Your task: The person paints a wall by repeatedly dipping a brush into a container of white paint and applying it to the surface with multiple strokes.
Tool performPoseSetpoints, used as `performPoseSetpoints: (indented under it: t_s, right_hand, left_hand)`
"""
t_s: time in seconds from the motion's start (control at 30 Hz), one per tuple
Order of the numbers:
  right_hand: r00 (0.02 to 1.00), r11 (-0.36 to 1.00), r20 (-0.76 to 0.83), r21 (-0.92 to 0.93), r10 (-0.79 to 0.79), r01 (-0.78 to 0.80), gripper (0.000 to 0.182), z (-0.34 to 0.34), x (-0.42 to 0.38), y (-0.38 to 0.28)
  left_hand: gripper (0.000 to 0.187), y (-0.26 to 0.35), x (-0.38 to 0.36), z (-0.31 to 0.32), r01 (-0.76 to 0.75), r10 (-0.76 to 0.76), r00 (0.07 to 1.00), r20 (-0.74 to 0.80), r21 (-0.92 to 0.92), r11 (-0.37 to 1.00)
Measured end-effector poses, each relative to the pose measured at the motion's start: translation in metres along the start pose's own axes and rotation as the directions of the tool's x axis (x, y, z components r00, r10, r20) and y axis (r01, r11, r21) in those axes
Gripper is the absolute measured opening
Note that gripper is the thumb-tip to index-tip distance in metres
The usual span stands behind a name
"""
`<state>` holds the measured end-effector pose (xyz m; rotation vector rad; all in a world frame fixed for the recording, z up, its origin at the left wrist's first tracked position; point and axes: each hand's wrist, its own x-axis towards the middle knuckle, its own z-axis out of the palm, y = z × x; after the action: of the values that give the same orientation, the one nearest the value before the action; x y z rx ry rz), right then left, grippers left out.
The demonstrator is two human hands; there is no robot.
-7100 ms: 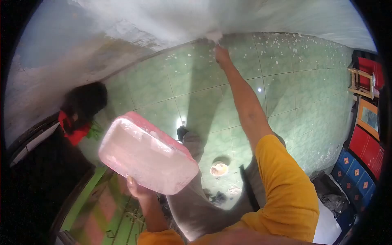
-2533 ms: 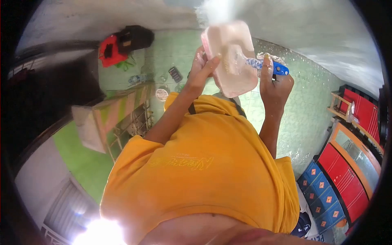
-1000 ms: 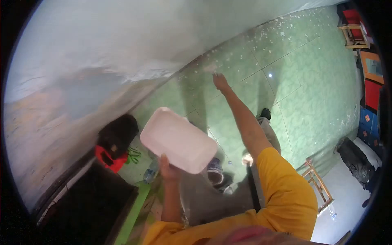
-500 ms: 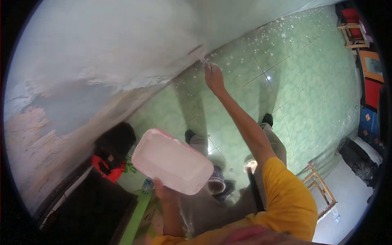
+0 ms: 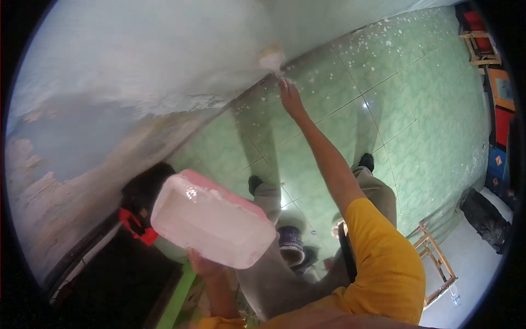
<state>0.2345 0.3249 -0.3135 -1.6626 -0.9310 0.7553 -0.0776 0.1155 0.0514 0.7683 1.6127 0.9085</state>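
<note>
My right hand (image 5: pixel 291 100) reaches out low by the wall, fingers closed round the handle of a paintbrush (image 5: pixel 272 59). The brush's pale, wide bristles are at the foot of the whitish wall (image 5: pixel 181 49), just above the floor line; whether they press on it is hard to tell. A pink plastic tub (image 5: pixel 222 189) with white paint inside rests in my left hand (image 5: pixel 204 264), which grips its near edge. The tub tilts, and a wet shine shows at its far left corner. Part of my left fingers is hidden beneath it.
Green floor tiles (image 5: pixel 350 126) carry white splashes near the wall. A dark paint bucket (image 5: pixel 290 244) stands between my legs. Peeling plaster (image 5: pixel 55 192) covers the lower wall at left, beside a black and red bag-like item (image 5: pixel 142 233). A wooden stool (image 5: pixel 435 260) is at right.
The brush has turned, so its broad bristle face now shows, and it sits slightly higher on the wall. The tub has shifted left and tipped more.
</note>
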Motion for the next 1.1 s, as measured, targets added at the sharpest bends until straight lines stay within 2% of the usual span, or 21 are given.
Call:
performPoseSetpoints:
  t_s: [0.03, 0.07, 0.13, 0.17, 0.23, 0.33, 0.37, 0.4, 0.47, 0.5, 0.53, 0.6, 0.67, 0.73, 0.87, 0.9, 0.93, 0.97, 1.03, 1.07, 1.1]
  right_hand:
    - [0.999, 0.998, -0.026, -0.050, 0.030, -0.032, 0.043, 0.010, -0.006, 0.030]
    - [0.997, 0.993, -0.052, -0.098, 0.055, -0.060, 0.044, 0.019, -0.010, 0.058]
    - [0.990, 0.971, -0.033, -0.192, 0.137, -0.141, 0.045, 0.029, -0.014, 0.105]
    - [0.981, 0.952, 0.010, -0.242, 0.195, -0.187, 0.046, 0.030, -0.012, 0.127]
    - [0.951, 0.907, 0.048, -0.318, 0.304, -0.274, 0.046, 0.037, -0.007, 0.138]
    - [0.921, 0.851, 0.033, -0.395, 0.388, -0.345, 0.045, 0.047, 0.001, 0.143]
    - [0.926, 0.845, 0.030, -0.422, 0.376, -0.329, 0.045, 0.050, 0.005, 0.140]
    - [0.931, 0.837, 0.023, -0.446, 0.364, -0.316, 0.044, 0.050, 0.009, 0.128]
    - [0.970, 0.864, 0.094, -0.479, 0.225, -0.154, 0.042, 0.048, 0.017, 0.096]
    - [0.979, 0.867, 0.132, -0.493, 0.155, -0.071, 0.041, 0.042, 0.021, 0.068]
    - [0.972, 0.881, 0.079, -0.444, 0.223, -0.166, 0.041, 0.033, 0.020, 0.033]
    - [0.939, 0.888, -0.022, -0.317, 0.345, -0.333, 0.042, 0.008, 0.012, -0.062]
    - [0.966, 0.933, 0.042, -0.274, 0.255, -0.234, 0.039, -0.030, -0.003, -0.155]
    - [0.985, 0.970, 0.060, -0.192, 0.162, -0.148, 0.037, -0.069, -0.016, -0.257]
    - [1.000, 1.000, 0.016, 0.003, 0.009, -0.009, 0.032, -0.140, -0.036, -0.447]
    - [1.000, 0.999, 0.012, 0.043, -0.021, 0.020, 0.031, -0.150, -0.042, -0.472]
    - [0.999, 0.996, 0.010, 0.079, -0.047, 0.046, 0.032, -0.155, -0.043, -0.484]
    - [0.997, 0.990, 0.005, 0.118, -0.076, 0.075, 0.032, -0.158, -0.041, -0.493]
    - [0.997, 0.985, 0.015, 0.160, -0.071, 0.068, 0.032, -0.156, -0.037, -0.491]
    - [0.998, 0.986, 0.031, 0.163, -0.048, 0.043, 0.032, -0.146, -0.029, -0.472]
    - [0.999, 0.986, 0.046, 0.166, -0.027, 0.019, 0.032, -0.136, -0.023, -0.450]
  left_hand:
    - [0.073, -0.003, 0.005, 0.001, -0.038, 0.041, 0.999, -0.032, 0.084, 0.996]
    - [0.072, -0.002, 0.010, 0.004, -0.067, 0.069, 0.997, 0.027, -0.075, 0.995]
    - [0.070, -0.016, 0.022, -0.002, -0.159, 0.166, 0.984, 0.067, -0.095, 0.983]
    - [0.069, -0.030, 0.027, -0.011, -0.232, 0.229, 0.972, 0.061, 0.043, 0.972]
    - [0.069, -0.033, 0.037, -0.005, -0.257, 0.257, 0.966, 0.016, 0.044, 0.965]
    - [0.069, -0.022, 0.036, 0.010, -0.154, 0.136, 0.987, -0.091, -0.233, 0.960]
    - [0.069, -0.016, 0.034, 0.013, -0.124, 0.099, 0.988, -0.117, -0.233, 0.965]
    - [0.070, -0.009, 0.031, 0.011, -0.134, 0.120, 0.986, -0.113, -0.128, 0.983]
    - [0.071, -0.001, 0.024, 0.001, -0.196, 0.211, 0.975, -0.063, 0.184, 0.963]
    - [0.072, 0.010, 0.016, -0.001, -0.189, 0.199, 0.979, -0.036, 0.182, 0.965]
    - [0.073, 0.020, 0.008, -0.004, -0.182, 0.187, 0.982, -0.009, 0.180, 0.967]
    - [0.075, 0.055, -0.006, 0.000, -0.053, 0.061, 0.997, 0.042, -0.172, 0.984]
    - [0.076, 0.088, -0.024, 0.005, 0.072, -0.025, 0.992, 0.125, -0.381, 0.922]
    - [0.077, 0.122, -0.043, 0.013, 0.131, -0.057, 0.982, 0.179, -0.437, 0.890]
    - [0.076, 0.182, -0.072, 0.020, 0.116, -0.015, 0.975, 0.222, -0.448, 0.886]
    - [0.075, 0.188, -0.079, 0.017, 0.108, 0.004, 0.972, 0.235, -0.462, 0.880]
    - [0.074, 0.180, -0.082, 0.006, -0.075, 0.102, 0.975, 0.198, -0.140, 0.987]
    - [0.074, 0.161, -0.078, -0.010, -0.249, 0.210, 0.958, 0.195, 0.204, 0.947]
    - [0.072, 0.176, -0.083, -0.008, -0.242, 0.206, 0.959, 0.193, 0.186, 0.952]
    - [0.071, 0.189, -0.088, -0.001, -0.068, 0.104, 0.975, 0.196, -0.184, 0.980]
    - [0.070, 0.195, -0.091, 0.000, 0.022, 0.053, 0.978, 0.201, -0.352, 0.936]
